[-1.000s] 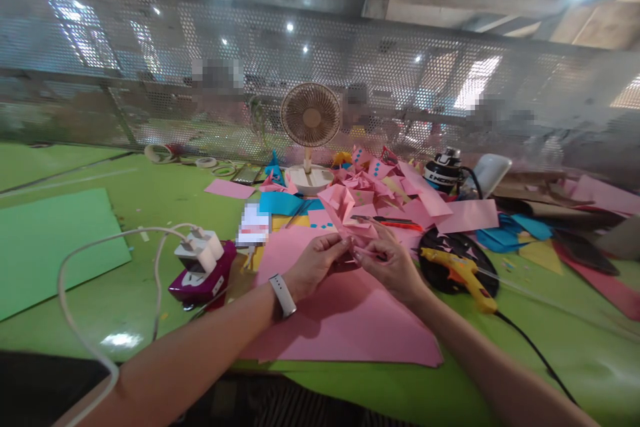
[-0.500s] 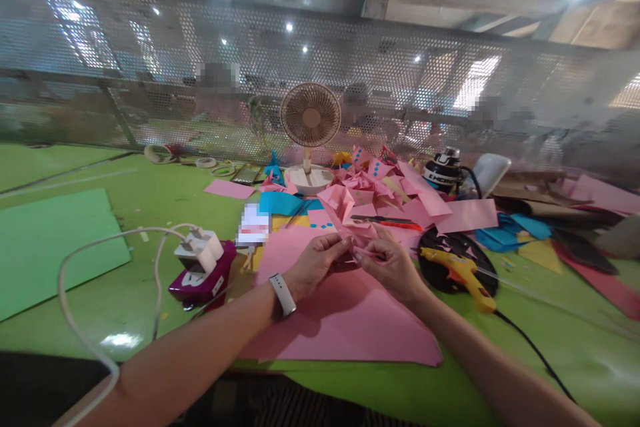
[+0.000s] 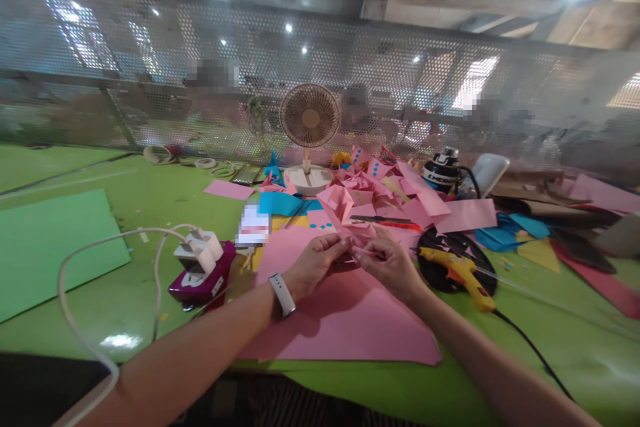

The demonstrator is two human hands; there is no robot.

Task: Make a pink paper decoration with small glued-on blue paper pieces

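Observation:
In the head view, my left hand (image 3: pixel 320 260) and my right hand (image 3: pixel 389 265) meet close together above a large pink paper sheet (image 3: pixel 350 327). Both pinch a folded pink paper piece (image 3: pixel 369 240) between thumbs and fingers. Its lower part is partly hidden by my fingers. A white band (image 3: pixel 283 295) is round my left wrist. Just beyond my hands stands another upright folded pink form (image 3: pixel 337 203); I cannot tell whether it joins the held piece. Scissors with red handles (image 3: pixel 395 223) lie behind my right hand.
A yellow glue gun (image 3: pixel 463 273) rests on a black round tray (image 3: pixel 430 240) at right. A purple power adapter (image 3: pixel 200 283) with white chargers and cable stands left. Behind are a small fan (image 3: pixel 310 117), heaped pink paper pieces (image 3: pixel 385 190) and a dark bottle (image 3: pixel 443 172). Green card (image 3: pixel 55 247) lies far left.
Almost nothing differs. The whole view has shifted very slightly, while both hands keep the same pinch on the folded pink paper.

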